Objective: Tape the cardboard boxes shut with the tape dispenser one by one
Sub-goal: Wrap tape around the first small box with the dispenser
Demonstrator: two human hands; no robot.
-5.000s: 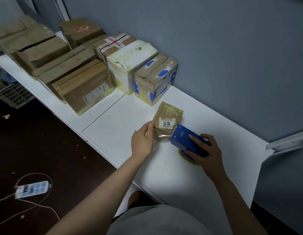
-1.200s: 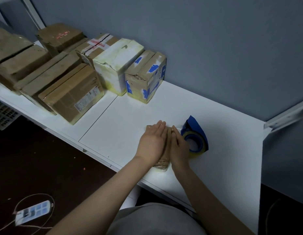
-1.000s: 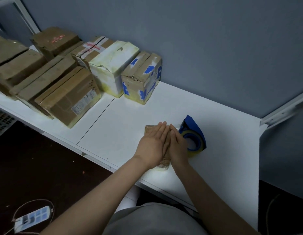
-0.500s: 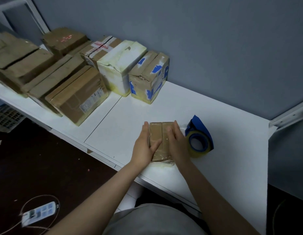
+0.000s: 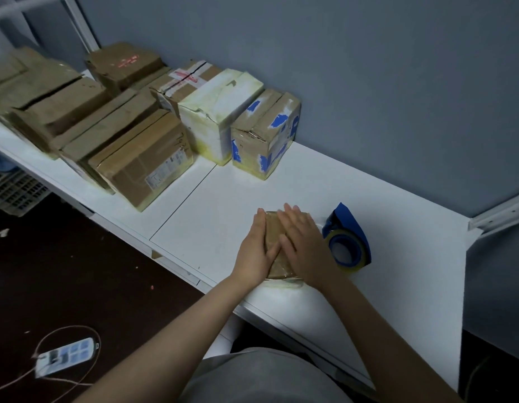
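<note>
A small brown cardboard box [image 5: 272, 230] wrapped in clear tape lies flat on the white table [image 5: 398, 271], near its front edge. My left hand [image 5: 254, 250] lies along the box's left side with straight fingers. My right hand [image 5: 303, 245] lies flat on the box's top, fingers straight and slightly spread. Both hands cover most of the box. The blue tape dispenser [image 5: 346, 237] with its yellowish tape roll stands on the table just right of my right hand, untouched.
Several cardboard boxes [image 5: 142, 158] stand in rows at the table's back left; the nearest is a blue-patched box [image 5: 264, 132] against the grey wall. A power strip [image 5: 65, 354] with cable lies on the dark floor at lower left. A metal rail [image 5: 499, 212] juts out at the right.
The dispenser, held 5 s ago, stands on the table. Since half a second ago my right hand has slid leftward across the box's top; my left hand stays at the left side.
</note>
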